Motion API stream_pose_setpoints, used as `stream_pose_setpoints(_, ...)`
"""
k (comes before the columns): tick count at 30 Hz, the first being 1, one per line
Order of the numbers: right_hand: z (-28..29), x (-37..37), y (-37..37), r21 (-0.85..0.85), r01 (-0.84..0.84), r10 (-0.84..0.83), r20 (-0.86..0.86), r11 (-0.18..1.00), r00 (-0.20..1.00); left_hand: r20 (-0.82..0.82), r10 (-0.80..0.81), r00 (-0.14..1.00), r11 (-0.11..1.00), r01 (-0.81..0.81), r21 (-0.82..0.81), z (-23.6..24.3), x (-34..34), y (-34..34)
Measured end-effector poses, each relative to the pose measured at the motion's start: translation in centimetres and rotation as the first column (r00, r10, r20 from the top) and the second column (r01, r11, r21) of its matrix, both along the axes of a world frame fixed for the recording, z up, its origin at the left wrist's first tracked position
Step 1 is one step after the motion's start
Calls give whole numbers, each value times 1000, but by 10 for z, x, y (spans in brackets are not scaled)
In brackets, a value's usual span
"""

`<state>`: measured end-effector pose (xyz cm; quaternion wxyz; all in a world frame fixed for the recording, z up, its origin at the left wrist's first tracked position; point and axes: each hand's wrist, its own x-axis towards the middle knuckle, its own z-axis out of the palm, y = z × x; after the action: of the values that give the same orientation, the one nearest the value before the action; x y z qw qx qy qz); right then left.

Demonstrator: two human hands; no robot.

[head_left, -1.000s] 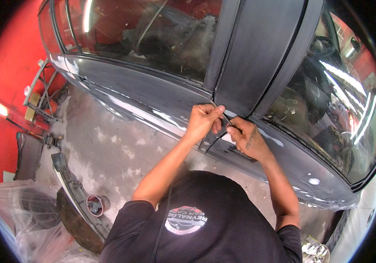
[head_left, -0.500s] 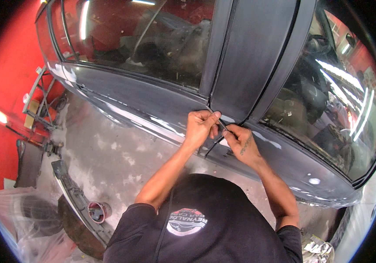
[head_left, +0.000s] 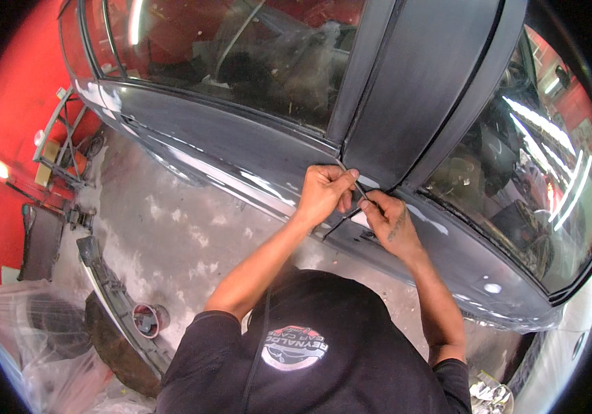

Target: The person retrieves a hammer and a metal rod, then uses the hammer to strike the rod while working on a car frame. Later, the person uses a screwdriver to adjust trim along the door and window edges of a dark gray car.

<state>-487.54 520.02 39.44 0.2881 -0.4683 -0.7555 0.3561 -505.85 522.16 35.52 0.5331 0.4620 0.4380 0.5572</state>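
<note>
My left hand (head_left: 326,192) is closed, thumb against fingers, on a thin dark strip (head_left: 360,190) at the gap between two car doors. Just to its right, my right hand (head_left: 387,219) pinches the lower part of the same strip. The strip slants down from the foot of the dark grey door pillar (head_left: 416,90). Both hands are close against the dull grey car door (head_left: 206,141), which carries pale patches. A dark door handle is partly covered beside my right hand. What lies inside my curled fingers is hidden.
Large windows (head_left: 275,76) rise above the doors. On the stained concrete floor (head_left: 178,228) at left lie a long curved car part (head_left: 113,293) and a small bucket (head_left: 151,320). A metal stand (head_left: 58,145) is by the red wall (head_left: 6,228); clear plastic sheeting (head_left: 41,345) lies lower left.
The view has shifted slightly, so the car and hands sit a little further right. Both hands keep their pinch on the strip at the same door gap.
</note>
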Motion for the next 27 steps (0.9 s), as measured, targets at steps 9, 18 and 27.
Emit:
stream_pose_setpoints(9, 14, -2, -18, 96, 5, -17, 122, 995, 992, 119, -47, 992, 999, 46, 17, -6, 6, -3)
stream_pose_setpoints(18, 29, 21, -64, 14, 96, -96, 224, 995, 970, 178, -207, 962, 978, 211, -5, -16, 31, -38)
stream_pose_setpoints(27, 11, 3, -40, -131, -37, 35, -17, 991, 999, 238, -42, 970, 997, 55, -49, -13, 6, -30)
